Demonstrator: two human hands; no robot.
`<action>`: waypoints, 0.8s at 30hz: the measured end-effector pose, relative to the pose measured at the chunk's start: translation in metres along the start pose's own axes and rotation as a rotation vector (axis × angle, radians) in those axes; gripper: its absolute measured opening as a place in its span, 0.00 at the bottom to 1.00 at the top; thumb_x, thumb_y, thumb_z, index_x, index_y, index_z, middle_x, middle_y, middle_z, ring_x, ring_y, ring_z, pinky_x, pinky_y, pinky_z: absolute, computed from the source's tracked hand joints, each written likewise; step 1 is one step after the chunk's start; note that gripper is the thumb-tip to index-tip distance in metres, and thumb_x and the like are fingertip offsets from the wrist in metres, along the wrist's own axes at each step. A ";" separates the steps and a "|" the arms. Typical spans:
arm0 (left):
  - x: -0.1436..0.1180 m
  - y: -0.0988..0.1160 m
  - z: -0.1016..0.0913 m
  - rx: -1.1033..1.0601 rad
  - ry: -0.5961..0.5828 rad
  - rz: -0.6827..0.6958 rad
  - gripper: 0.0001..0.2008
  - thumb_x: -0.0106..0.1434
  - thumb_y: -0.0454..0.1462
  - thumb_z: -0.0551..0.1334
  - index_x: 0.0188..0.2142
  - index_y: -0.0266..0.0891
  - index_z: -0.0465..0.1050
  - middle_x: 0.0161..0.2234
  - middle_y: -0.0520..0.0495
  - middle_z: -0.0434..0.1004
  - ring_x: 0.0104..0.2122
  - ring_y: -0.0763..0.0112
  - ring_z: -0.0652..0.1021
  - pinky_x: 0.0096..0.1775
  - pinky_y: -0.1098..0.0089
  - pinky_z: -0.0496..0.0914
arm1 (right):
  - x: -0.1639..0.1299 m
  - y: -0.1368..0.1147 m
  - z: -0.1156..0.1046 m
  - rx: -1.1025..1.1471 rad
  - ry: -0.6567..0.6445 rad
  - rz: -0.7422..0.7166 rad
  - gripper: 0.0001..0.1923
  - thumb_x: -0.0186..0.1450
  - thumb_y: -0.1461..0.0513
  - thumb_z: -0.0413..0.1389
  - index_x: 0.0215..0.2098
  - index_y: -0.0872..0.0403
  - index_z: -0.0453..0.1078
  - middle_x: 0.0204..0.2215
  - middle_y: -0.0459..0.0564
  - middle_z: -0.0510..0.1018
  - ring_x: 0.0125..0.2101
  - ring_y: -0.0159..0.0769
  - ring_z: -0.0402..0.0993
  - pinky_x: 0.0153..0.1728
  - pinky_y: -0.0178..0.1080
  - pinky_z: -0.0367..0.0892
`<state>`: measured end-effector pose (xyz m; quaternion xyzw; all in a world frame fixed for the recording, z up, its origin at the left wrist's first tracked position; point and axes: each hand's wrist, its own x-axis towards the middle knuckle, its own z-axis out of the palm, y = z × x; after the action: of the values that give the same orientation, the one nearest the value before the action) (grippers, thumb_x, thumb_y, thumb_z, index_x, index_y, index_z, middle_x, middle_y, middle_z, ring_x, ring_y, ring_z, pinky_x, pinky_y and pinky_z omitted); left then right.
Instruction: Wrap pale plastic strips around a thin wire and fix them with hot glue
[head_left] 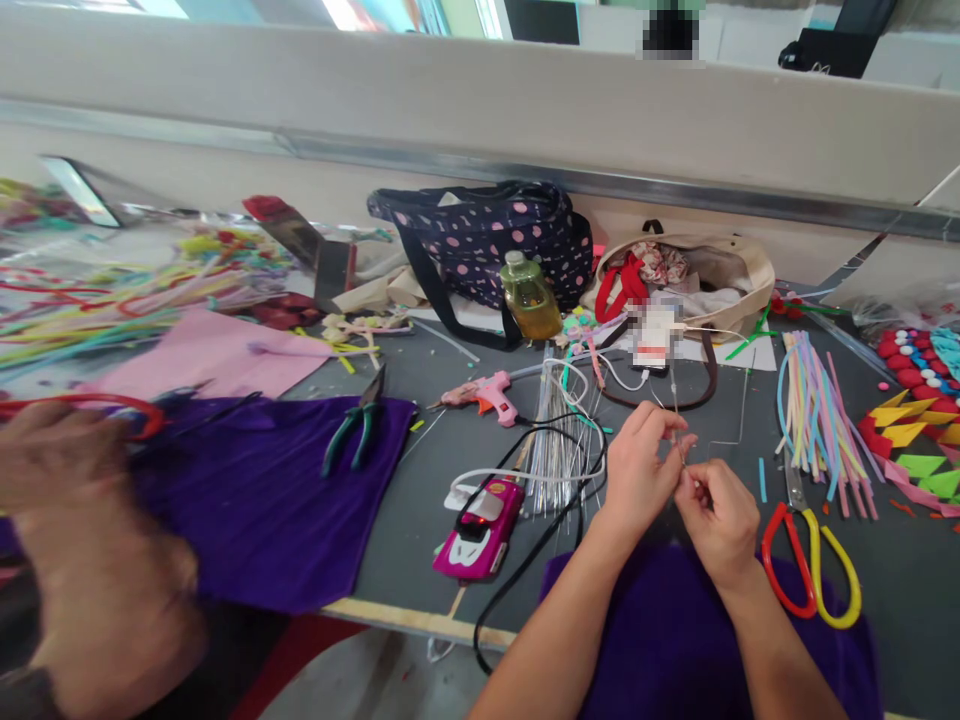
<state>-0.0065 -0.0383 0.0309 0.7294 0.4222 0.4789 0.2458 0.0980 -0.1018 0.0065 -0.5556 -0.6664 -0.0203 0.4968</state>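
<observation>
My left hand [643, 465] and my right hand [718, 518] meet above a purple cloth [675, 640] at the table's near edge. Both pinch a thin silver wire [686, 445] that bends up and off to the right. A bundle of thin wires [555, 440] lies just left of my left hand. Red-and-yellow scissors [814, 560] rest on the grey table [465, 470] right of my right hand.
Another person's hand [75, 520] sits at the left over a purple cloth [262, 500] with green pliers [356, 425]. A pink glue gun [484, 392], pink toy car [480, 530], oil bottle [529, 295], dotted bag [495, 235], beige bag [720, 275] and coloured straws [814, 420] crowd the table.
</observation>
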 end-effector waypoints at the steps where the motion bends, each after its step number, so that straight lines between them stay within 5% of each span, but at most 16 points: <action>1: 0.000 0.000 0.000 -0.011 0.018 -0.009 0.01 0.59 0.34 0.62 0.32 0.42 0.70 0.30 0.50 0.70 0.30 0.71 0.71 0.33 0.71 0.65 | 0.000 -0.001 0.000 0.002 -0.002 -0.003 0.08 0.65 0.67 0.51 0.28 0.52 0.65 0.20 0.42 0.65 0.21 0.28 0.63 0.24 0.32 0.60; 12: -0.005 0.008 0.004 -0.232 0.212 -0.141 0.06 0.58 0.35 0.63 0.25 0.40 0.70 0.24 0.52 0.71 0.23 0.75 0.69 0.28 0.74 0.64 | -0.001 0.001 0.000 0.033 0.004 0.038 0.07 0.65 0.66 0.51 0.29 0.53 0.65 0.20 0.42 0.66 0.21 0.28 0.63 0.25 0.32 0.60; 17: 0.000 0.008 0.005 -0.654 0.133 -0.422 0.07 0.54 0.38 0.66 0.26 0.38 0.72 0.22 0.52 0.72 0.23 0.75 0.71 0.28 0.74 0.66 | 0.002 -0.001 -0.002 0.087 0.026 0.151 0.07 0.64 0.65 0.52 0.28 0.53 0.66 0.20 0.40 0.67 0.19 0.26 0.63 0.23 0.30 0.60; 24: 0.007 0.003 0.002 -0.970 0.053 -0.625 0.10 0.49 0.38 0.70 0.25 0.35 0.73 0.23 0.51 0.73 0.22 0.77 0.72 0.28 0.75 0.68 | 0.001 0.000 -0.003 0.178 0.040 0.301 0.07 0.63 0.62 0.54 0.27 0.54 0.67 0.19 0.39 0.66 0.19 0.26 0.61 0.21 0.29 0.59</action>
<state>-0.0022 -0.0334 0.0357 0.3618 0.3559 0.5403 0.6712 0.0995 -0.1026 0.0088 -0.6024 -0.5650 0.1023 0.5544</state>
